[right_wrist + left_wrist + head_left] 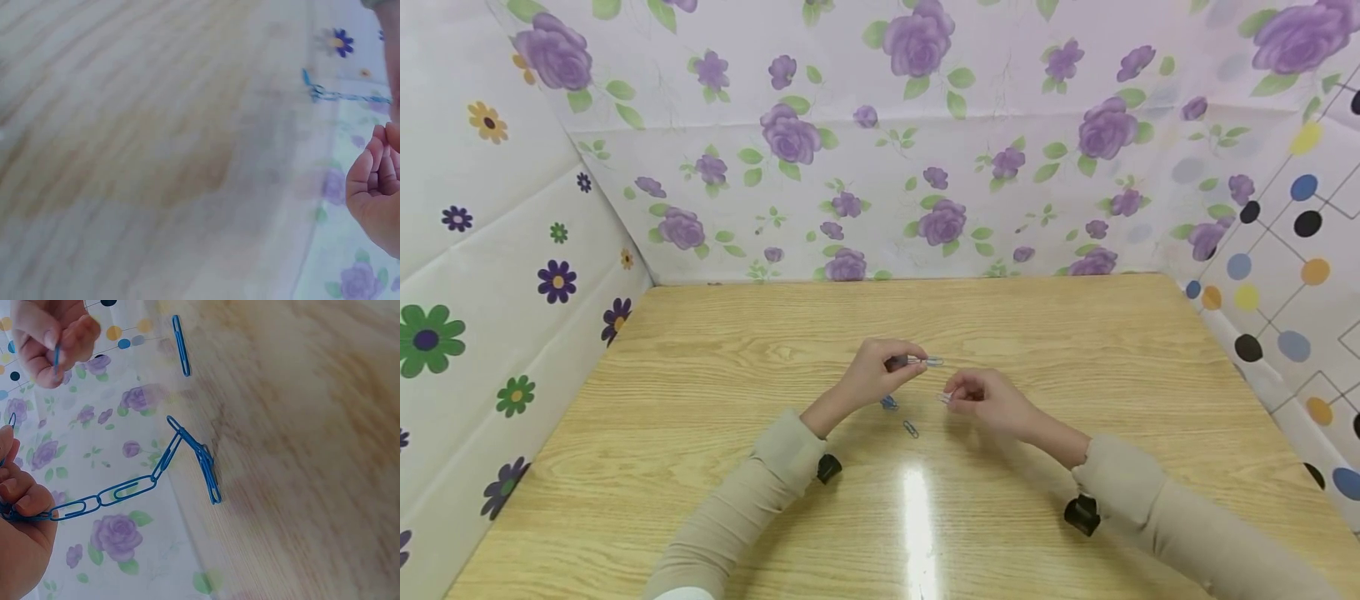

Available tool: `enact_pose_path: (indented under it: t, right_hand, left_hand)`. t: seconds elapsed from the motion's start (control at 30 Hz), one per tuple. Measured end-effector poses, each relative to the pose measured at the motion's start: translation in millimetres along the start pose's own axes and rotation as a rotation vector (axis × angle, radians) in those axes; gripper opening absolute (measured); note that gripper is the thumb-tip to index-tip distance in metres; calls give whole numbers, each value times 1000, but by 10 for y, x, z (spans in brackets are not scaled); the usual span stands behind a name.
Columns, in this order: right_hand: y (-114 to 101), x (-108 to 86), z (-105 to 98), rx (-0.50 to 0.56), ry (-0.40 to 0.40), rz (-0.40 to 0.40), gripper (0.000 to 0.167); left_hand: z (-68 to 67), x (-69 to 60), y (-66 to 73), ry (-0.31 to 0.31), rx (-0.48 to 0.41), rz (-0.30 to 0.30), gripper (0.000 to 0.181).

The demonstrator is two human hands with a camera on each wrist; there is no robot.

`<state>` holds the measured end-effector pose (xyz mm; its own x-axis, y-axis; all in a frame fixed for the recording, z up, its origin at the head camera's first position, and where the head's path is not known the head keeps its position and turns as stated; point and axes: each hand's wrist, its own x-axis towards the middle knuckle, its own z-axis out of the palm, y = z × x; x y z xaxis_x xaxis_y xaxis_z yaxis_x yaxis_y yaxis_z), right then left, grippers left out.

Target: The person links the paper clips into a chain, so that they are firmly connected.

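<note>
My left hand (872,371) grips a chain of linked blue paper clips (128,492) above the table. From those fingers the chain hangs down, and its far links gather in a small pile (889,402) on the wood. One clip end (935,362) juts out past the left fingertips, towards the right. Just to the right and a little nearer, my right hand (996,402) pinches a single blue paper clip (57,357) between thumb and fingers, apart from the chain. A loose blue paper clip (911,429) lies on the table between the hands. The right wrist view shows my right hand (375,181) only partly.
The wood-grain table (737,333) meets a flowered cloth wall (865,192) at the back. Patterned cloth also stands along the left (512,275) and right (1285,275) sides. A bright light reflection falls on the tabletop near the front.
</note>
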<state>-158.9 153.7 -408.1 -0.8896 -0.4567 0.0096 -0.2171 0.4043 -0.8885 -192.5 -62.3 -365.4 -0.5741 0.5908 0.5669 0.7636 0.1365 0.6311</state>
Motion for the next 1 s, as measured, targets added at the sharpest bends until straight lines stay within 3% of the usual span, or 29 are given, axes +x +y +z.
enact_pose_path:
  t: [0.13, 0.43, 0.57, 0.73, 1.0]
  right_hand:
    - [-41, -28, -86, 80, 12, -33, 22]
    - [-77, -87, -198, 198, -61, -63, 25]
    - [-39, -77, -224, 179, -53, -49, 27]
    - [-27, -61, -238, 122, 27, -31, 23]
    - [-84, -63, -242, 198, 34, 15, 23]
  left_hand:
    - [-2, -1, 14, -2, 1, -11, 8]
    - [-3, -13, 29, -8, 6, -13, 7]
    - [-2, -13, 30, -11, 1, -7, 8]
    - [1, -7, 32, -18, 10, -5, 8]
    - [1, 1, 43, -14, 9, -9, 8]
